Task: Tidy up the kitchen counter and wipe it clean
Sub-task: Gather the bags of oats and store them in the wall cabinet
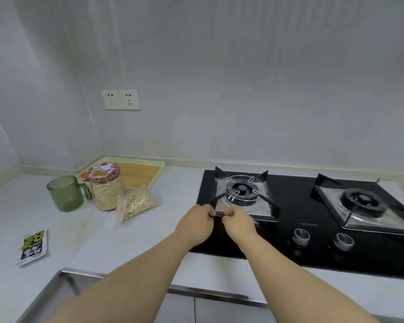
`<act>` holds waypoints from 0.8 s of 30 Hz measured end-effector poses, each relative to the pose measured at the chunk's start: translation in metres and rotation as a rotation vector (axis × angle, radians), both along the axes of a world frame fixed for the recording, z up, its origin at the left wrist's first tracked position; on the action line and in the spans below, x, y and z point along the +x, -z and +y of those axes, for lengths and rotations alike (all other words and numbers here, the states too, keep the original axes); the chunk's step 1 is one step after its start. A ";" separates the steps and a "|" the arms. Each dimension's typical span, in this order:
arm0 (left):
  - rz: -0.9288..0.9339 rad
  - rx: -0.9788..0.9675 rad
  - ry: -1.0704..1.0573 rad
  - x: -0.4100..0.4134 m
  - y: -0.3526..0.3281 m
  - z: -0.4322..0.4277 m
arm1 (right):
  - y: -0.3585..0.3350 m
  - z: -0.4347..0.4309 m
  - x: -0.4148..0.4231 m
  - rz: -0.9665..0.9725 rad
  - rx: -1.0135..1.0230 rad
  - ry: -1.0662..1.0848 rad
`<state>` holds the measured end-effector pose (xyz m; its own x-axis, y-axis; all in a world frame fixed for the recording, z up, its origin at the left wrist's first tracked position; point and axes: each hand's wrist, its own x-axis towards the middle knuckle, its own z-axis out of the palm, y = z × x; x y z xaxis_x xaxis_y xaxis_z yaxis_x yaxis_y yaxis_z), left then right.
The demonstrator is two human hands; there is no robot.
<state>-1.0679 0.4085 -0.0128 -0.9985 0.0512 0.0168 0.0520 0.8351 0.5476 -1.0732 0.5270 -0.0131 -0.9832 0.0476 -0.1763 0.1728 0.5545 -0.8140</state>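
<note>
My left hand (pixel 197 221) and my right hand (pixel 237 221) meet over the front left corner of the black gas stove (pixel 289 250). Between them they pinch a small dark thin item (pixel 219 214), one end in each hand; what it is cannot be told. To the left on the pale counter (pixel 98 238) stand a green plastic mug (pixel 67 193) and a jar of oats (pixel 105 186) with a cartoon lid. A clear bag of oats (pixel 137 202) lies against the jar. A black and green snack packet (pixel 33 247) lies flat near the counter's front left.
A cream tray with a wooden base (pixel 140 172) sits in the back corner behind the jar. The stove has two burners with metal pan supports (pixel 241 191) and two knobs (pixel 301 236). A double wall socket (pixel 120 99) is above the counter. Cabinet fronts run below.
</note>
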 end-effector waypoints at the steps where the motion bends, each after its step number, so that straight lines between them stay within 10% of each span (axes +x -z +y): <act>1: 0.008 0.003 0.033 0.003 -0.001 0.023 | -0.002 0.022 0.007 0.015 -0.012 0.028; 24: -0.045 0.065 0.508 0.051 0.004 0.538 | 0.013 0.529 0.124 -0.024 0.091 0.572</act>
<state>-1.0172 0.9468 -0.0172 -0.8476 0.5305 -0.0065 0.4176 0.6747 0.6086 -0.9489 1.0561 -0.0260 -0.7923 0.5863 -0.1688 0.4836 0.4347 -0.7597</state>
